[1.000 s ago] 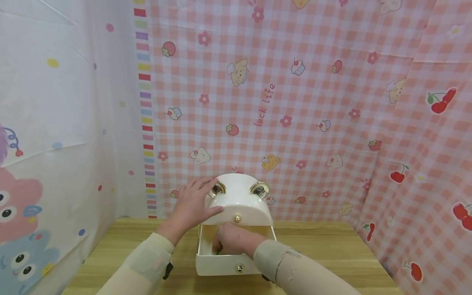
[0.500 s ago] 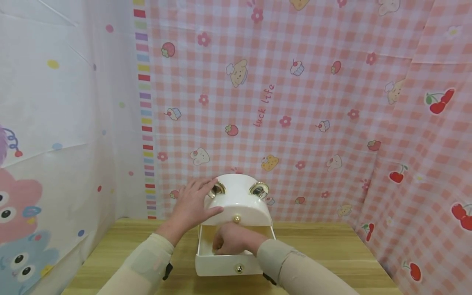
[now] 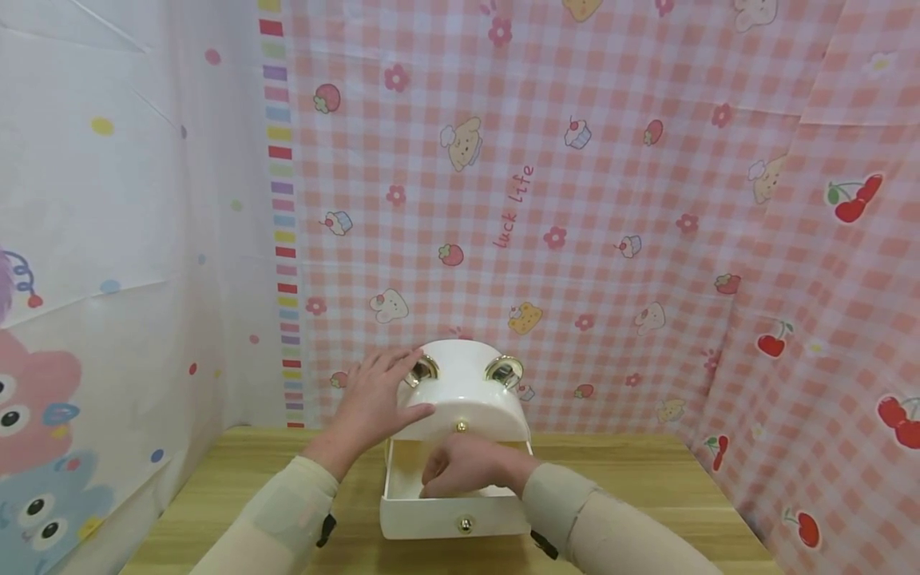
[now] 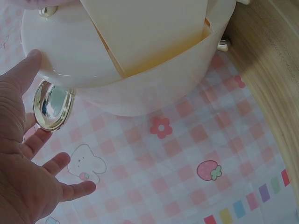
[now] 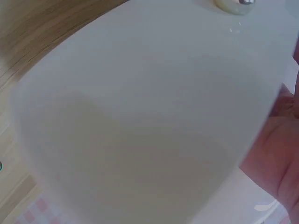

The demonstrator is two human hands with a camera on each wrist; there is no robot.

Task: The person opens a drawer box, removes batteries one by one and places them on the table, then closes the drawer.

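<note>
A white rounded storage box with two gold-rimmed ears and gold knobs stands on the table. Its lower drawer is pulled out toward me. My left hand lies against the box's left side, fingers spread around the gold-rimmed ear and thumb on the white shell. Inside the drawer, my right hand reaches down with bent fingers. Its fingertips are hidden behind the drawer front, so I cannot tell whether they hold something. In the right wrist view, the blurred white drawer covers most of the picture, with the palm at the right edge.
The wooden table extends on both sides of the box. Behind it hangs a pink checked cloth, and a white patterned cloth hangs at the left. A small teal-edged thing shows at the right wrist view's left border.
My right hand has shifted slightly right within the drawer. A small green bit seen at its fingertips a second ago is out of sight now. The left hand stays put.
</note>
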